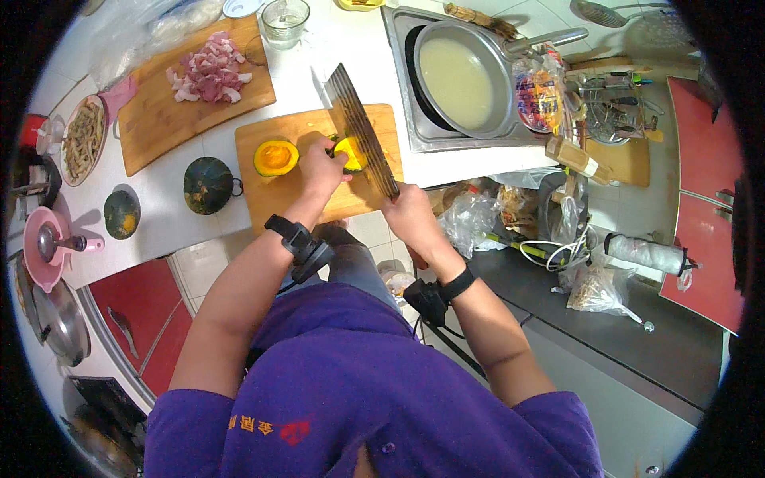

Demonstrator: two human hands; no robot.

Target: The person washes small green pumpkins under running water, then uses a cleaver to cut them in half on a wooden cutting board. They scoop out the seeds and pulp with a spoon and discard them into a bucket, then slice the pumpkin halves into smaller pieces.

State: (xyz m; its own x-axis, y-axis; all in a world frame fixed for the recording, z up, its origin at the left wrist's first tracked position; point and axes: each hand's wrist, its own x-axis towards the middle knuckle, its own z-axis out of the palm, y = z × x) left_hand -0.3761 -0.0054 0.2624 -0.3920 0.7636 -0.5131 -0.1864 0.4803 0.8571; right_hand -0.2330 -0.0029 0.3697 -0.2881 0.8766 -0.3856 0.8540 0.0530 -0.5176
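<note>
My left hand (321, 170) holds a cut piece of green-skinned pumpkin (351, 156), its yellow flesh showing, on the wooden cutting board (263, 194). In my right hand (414, 218) is the handle of a broad cleaver (363, 122). Its blade stands on edge, slanting away from me, just right of the piece; whether it touches the flesh is hidden. A hollowed pumpkin half (276, 158) rests cut side up, left of my left hand. Beyond the board's left edge sit a dark green pumpkin (207, 185) and a smaller dark green one (122, 215) with an orange patch.
Cut raw meat (209, 69) lies on a second wooden board (161, 131) at the upper left, near a glass bowl (285, 24). A metal pot (463, 83) of cloudy liquid sits in the sink (412, 140). Leftmost are a plate of food strips (83, 140) and a pink basin (48, 272).
</note>
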